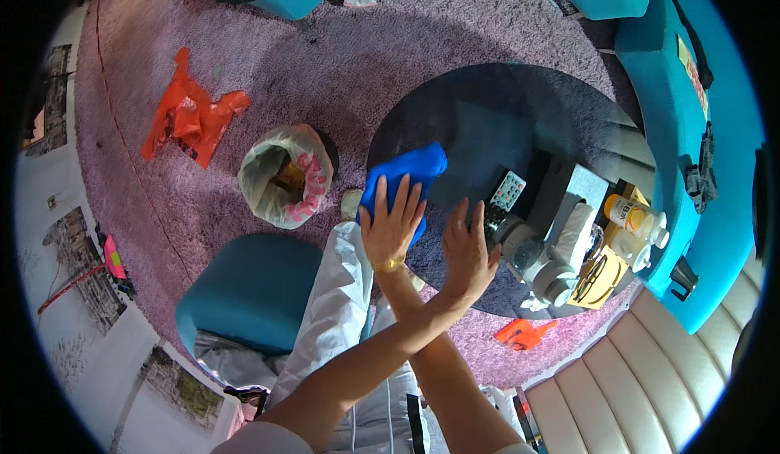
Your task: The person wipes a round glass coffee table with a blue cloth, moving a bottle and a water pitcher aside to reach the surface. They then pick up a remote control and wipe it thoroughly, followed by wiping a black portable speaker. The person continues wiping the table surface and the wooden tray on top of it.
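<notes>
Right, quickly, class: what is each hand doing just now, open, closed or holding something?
Left hand: open, flat on the dark table, holding nothing.
Right hand: open, palm pressed flat on the blue cloth.

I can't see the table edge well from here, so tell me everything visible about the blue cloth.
The blue cloth is a bright, solid blue fabric, soft-looking and bunched into a thick, rumpled pad. It lies on the near-left edge of the round dark glass table, part of it overhanging the rim. The arms cross, so the right hand, wearing a gold bracelet, presses flat on it with fingers spread. The left hand rests on the glass beside it, not touching it.
</notes>
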{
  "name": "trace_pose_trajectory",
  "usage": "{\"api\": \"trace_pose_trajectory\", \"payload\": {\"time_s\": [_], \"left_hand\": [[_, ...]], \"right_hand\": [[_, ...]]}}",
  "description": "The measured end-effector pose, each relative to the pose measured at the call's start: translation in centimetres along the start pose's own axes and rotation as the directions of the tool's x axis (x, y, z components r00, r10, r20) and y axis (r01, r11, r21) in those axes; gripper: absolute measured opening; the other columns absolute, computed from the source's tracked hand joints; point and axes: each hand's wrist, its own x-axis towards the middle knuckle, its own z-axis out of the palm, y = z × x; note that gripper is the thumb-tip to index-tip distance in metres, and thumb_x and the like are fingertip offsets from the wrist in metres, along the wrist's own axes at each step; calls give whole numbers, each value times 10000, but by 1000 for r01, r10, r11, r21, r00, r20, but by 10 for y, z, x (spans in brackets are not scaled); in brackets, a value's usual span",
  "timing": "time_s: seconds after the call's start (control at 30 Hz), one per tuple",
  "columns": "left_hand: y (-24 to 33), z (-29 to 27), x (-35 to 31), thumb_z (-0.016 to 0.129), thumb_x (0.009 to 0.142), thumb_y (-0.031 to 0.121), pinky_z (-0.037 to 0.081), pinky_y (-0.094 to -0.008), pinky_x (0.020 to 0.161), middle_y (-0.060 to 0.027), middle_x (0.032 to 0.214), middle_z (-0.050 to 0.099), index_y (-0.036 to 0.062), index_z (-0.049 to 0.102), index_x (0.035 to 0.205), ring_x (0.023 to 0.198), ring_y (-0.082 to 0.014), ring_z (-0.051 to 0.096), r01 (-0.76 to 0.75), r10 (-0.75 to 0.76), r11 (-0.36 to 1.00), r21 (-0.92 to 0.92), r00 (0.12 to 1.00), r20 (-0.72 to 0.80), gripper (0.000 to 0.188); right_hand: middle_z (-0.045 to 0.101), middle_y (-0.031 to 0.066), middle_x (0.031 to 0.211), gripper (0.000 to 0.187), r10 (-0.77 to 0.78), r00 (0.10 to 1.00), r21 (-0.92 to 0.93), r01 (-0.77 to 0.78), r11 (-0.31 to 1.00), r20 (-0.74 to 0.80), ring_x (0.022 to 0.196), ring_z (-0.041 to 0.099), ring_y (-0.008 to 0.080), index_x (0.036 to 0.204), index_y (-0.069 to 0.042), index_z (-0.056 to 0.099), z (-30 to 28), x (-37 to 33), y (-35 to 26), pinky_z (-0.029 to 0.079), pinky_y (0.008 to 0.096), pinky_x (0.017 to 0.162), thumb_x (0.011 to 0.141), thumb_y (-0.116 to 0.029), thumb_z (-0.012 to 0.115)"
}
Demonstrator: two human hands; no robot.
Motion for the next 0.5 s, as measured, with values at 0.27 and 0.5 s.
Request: {"api": "trace_pose_trajectory", "payload": {"time_s": [0.27,0.5], "left_hand": [[-45,-63,139,574,781,214,262,-493,990,-227,1283,368,24,376,1256,1211,-412,308,-203,264,931,302,948,-177,549],[-74,-37,166,537,814,378,175,-540,1011,-260,1361,232,-24,302,1302,1272,-417,199,-269,273,863,427,961,52,674]], "right_hand": [[281,181,1386,557,43,960,-143,-86,986,-277,1297,189,388,1291,-129,417,-9,166,87,130,563,1016,814,-409,485],[292,206,1367,604,566,574,-81,-741,667,-592,1280,206,408,1301,-155,393,-34,245,225,189,535,1018,849,-554,359]]}}
